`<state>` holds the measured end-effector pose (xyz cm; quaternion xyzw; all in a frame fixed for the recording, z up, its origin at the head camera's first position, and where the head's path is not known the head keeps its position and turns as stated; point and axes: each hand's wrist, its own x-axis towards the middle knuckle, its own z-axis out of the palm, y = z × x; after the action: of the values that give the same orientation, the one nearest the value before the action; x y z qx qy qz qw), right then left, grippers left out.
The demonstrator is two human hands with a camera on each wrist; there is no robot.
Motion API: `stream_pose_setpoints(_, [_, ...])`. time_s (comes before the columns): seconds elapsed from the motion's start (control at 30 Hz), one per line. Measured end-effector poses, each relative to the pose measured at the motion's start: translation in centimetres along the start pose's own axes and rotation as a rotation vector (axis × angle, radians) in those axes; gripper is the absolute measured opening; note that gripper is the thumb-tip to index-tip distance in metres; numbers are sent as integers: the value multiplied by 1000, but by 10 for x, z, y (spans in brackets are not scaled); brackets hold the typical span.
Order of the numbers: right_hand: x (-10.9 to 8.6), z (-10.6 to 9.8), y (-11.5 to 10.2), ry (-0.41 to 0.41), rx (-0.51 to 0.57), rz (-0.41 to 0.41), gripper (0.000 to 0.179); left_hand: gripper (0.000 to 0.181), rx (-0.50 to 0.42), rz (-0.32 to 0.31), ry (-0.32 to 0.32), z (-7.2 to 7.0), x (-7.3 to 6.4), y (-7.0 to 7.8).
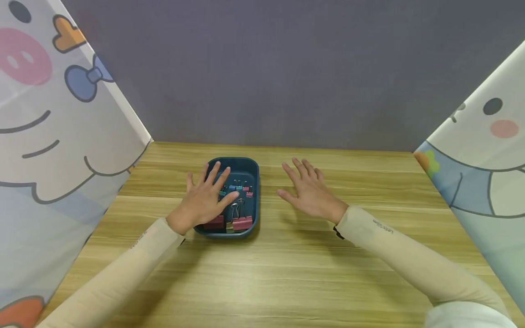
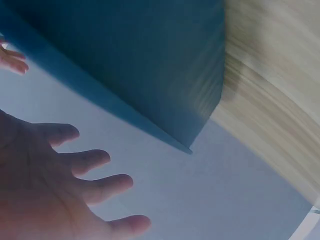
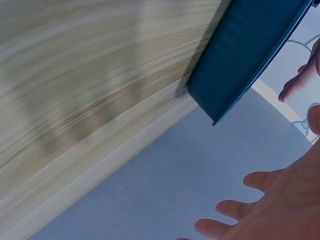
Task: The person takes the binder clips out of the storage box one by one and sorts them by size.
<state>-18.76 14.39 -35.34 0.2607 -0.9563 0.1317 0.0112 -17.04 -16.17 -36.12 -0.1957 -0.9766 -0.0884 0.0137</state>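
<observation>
A dark blue plastic tray sits on the table, holding several binder clips. Large pink binder clips lie at its near end, one partly behind my left hand. Smaller blue and pink clips lie toward the middle. My left hand hovers over the tray's left side with its fingers spread, gripping nothing. To the right of the tray, my right hand is held above the table, fingers spread. In both wrist views the tray's outer wall shows beside a bare palm; the clips are hidden there.
The wood-grain table runs back to a plain grey panel. Cartoon-printed panels stand at the left and right. Beige sleeves cover both forearms.
</observation>
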Motion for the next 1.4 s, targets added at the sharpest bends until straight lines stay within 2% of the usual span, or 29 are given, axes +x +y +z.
stream_pose_setpoints(0.5, [10, 6, -13, 51, 83, -43, 75, 70, -96, -11, 139, -5, 1, -12])
stream_pose_setpoints(0.7, [15, 6, -18, 69, 126, -66, 73, 57, -126, -34, 204, -7, 4, -19])
stream_pose_setpoints(0.87, [20, 6, -22, 104, 163, -118, 67, 46, -166, -30, 262, -9, 8, -28])
stream_pose_setpoints(1.1, [26, 7, -27, 139, 223, -201, 66, 42, -202, -32, 250, -8, 7, -37])
stream_pose_setpoints(1.4, [32, 10, -34, 16, 292, -287, 72, 42, -261, -92, 185, -4, 5, -47])
